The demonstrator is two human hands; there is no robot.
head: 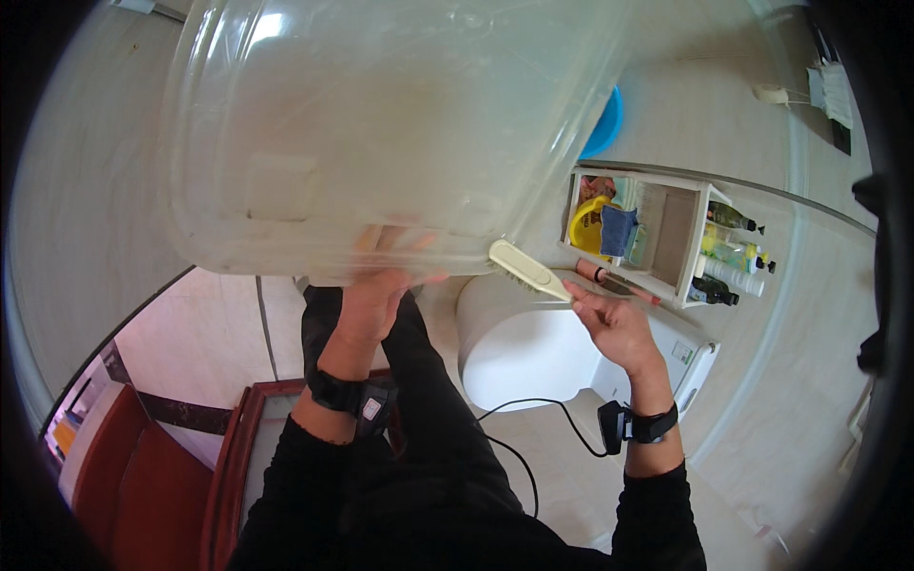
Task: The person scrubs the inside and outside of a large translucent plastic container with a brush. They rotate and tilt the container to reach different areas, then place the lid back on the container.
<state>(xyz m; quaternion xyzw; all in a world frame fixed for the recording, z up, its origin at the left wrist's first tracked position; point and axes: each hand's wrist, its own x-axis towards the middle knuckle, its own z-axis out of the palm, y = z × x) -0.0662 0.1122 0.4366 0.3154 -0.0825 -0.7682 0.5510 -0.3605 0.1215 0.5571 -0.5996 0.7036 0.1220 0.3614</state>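
A large translucent plastic bin [371, 143] fills the upper middle of the view, its near edge above my legs. My left hand [378, 296] grips the bin's near rim; some fingers show blurred through the plastic. In my right hand [610, 321] is the handle of a cream scrubbing brush [525, 268]. The brush head meets the bin's near right corner, its bristles facing down and left. Black devices are strapped to both wrists.
A white toilet [528, 342] stands below the brush. Beyond it at the right, a white shelf rack [628, 275] holds bottles, a yellow basin [587, 227] and a blue cloth [618, 230]. A blue basin [607, 128] sits behind the bin. A black cable hangs near my right wrist.
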